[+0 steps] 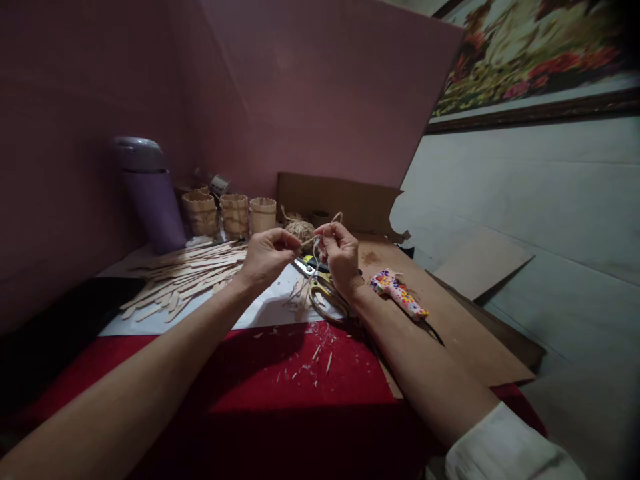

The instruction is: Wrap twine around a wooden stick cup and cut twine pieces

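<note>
My left hand (273,252) pinches one part of a thin twine (309,244) above the table. Close on its right, my right hand (339,252) is closed on the same twine, and a loop of it rises over the fingers. A ball of twine (300,231) sits just behind my hands. Below them lie scissors (327,297) with yellowish handles, partly hidden by my right hand. Whether the held twine runs to the ball cannot be made out.
Many wooden sticks (187,277) lie on white paper (260,313) at the left. Behind stand stick-covered cups (234,215) and a purple flask (155,207). A flower-patterned tool (400,293) rests on cardboard (465,333) at the right. Wood scraps dot the red cloth (300,393).
</note>
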Demonstrator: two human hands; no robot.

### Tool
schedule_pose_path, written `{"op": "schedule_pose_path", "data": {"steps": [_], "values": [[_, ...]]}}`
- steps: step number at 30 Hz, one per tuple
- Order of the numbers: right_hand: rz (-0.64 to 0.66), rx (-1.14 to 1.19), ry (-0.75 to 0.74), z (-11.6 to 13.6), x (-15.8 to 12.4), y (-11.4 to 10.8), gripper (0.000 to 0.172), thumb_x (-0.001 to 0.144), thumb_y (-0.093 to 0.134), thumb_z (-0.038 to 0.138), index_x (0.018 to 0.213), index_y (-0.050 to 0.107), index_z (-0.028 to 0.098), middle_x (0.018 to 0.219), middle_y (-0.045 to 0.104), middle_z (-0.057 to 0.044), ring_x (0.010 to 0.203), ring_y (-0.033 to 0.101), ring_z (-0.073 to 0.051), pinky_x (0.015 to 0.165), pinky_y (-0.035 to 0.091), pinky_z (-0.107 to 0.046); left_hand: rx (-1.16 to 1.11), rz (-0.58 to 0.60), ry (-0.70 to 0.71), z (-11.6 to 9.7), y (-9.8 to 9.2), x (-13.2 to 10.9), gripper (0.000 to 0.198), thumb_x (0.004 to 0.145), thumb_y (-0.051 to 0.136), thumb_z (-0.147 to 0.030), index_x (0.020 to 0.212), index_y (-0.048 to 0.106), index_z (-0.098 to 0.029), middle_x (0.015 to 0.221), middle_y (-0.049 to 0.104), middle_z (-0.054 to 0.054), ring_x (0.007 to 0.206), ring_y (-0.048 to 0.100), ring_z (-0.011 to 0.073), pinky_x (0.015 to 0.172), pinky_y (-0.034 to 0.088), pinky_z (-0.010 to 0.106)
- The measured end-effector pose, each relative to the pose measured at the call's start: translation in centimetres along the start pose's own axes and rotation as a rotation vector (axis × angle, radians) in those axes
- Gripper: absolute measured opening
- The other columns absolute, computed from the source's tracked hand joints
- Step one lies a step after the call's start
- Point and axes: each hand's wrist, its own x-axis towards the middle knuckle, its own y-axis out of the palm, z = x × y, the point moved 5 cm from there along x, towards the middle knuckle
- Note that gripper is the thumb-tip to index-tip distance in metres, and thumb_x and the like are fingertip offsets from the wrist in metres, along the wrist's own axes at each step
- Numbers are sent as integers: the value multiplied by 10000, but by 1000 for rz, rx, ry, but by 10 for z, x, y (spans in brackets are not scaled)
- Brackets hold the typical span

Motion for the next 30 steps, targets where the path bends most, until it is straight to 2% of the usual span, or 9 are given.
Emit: {"op": "schedule_pose_path", "data": {"steps": [3, 6, 11, 20, 26, 28, 30], "values": [[-3, -3, -40, 1, 0, 0, 251, 842, 524, 428, 739, 545, 201, 550, 360, 53, 475, 317, -70, 436, 256, -224, 178, -105, 232, -7, -6, 0, 60, 625, 633, -115, 679, 650, -136, 634, 617, 10, 579, 534, 108, 521, 411, 221], [1, -36, -65, 3, -2, 0, 230, 854, 516, 414, 755, 544, 208, 546, 359, 52, 477, 323, -74, 435, 253, -232, 332, -184, 420, -17, -9, -4, 69, 663, 600, -93, 690, 638, -144, 687, 604, 16, 619, 529, 113, 567, 417, 236], [2, -77, -99, 7, -5, 1, 162, 862, 508, 349, 778, 538, 214, 538, 356, 55, 478, 322, -76, 440, 238, -243, 423, -246, 602, -30, -9, -12, 126, 686, 552, -41, 679, 610, -152, 689, 565, 10, 619, 501, 113, 579, 407, 246], [9, -120, -132, 9, -6, 0, 154, 876, 480, 318, 788, 535, 205, 551, 362, 53, 486, 327, -80, 448, 239, -239, 450, -264, 590, -31, -9, -14, 130, 704, 544, -57, 696, 627, -158, 706, 579, 16, 625, 507, 126, 587, 410, 262], [-20, -386, -145, 4, -6, -3, 206, 891, 459, 354, 794, 556, 200, 588, 446, 34, 522, 383, -91, 491, 298, -230, 643, -392, 605, -34, -15, -15, 174, 658, 580, -74, 768, 668, -175, 826, 652, 46, 870, 535, 219, 822, 415, 386], [4, -461, -138, 2, -6, -2, 216, 891, 455, 353, 787, 567, 199, 604, 497, 23, 537, 428, -100, 506, 319, -228, 576, -339, 560, -33, -13, -14, 167, 676, 561, -75, 772, 661, -167, 842, 657, 49, 808, 550, 192, 773, 437, 353], [59, -527, -143, 1, -7, 1, 222, 887, 457, 346, 771, 578, 201, 616, 538, 13, 554, 468, -111, 522, 339, -227, 446, -213, 412, -26, -8, -10, 148, 702, 552, -99, 792, 652, -159, 786, 651, 35, 651, 542, 139, 643, 448, 289]]}}
